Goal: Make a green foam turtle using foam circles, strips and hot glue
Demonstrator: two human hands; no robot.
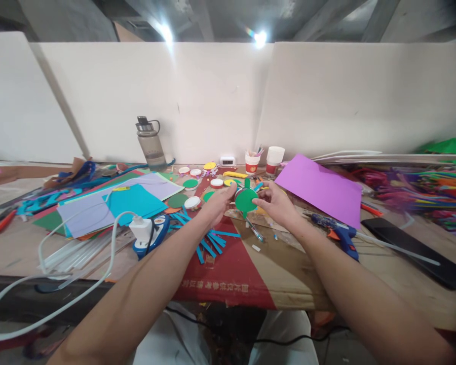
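Both my hands hold a small paper craft over the table's middle: a green paper disc [246,199] fixed on a round lid, with green tabs sticking out above and below. My left hand [217,203] grips its left edge with fingers curled. From the right, my right hand [274,203] pinches the disc. Blue paper strips [209,241] lie fanned on the cardboard just below my left wrist. A pen [254,230] lies under the craft.
Coloured paper sheets [137,200] and a white power adapter [141,229] with cable lie at left. A blue glue gun [340,234], purple sheet [321,188] and black phone [418,251] sit at right. Lids [192,203], cups [274,159] and a water bottle [150,144] stand behind.
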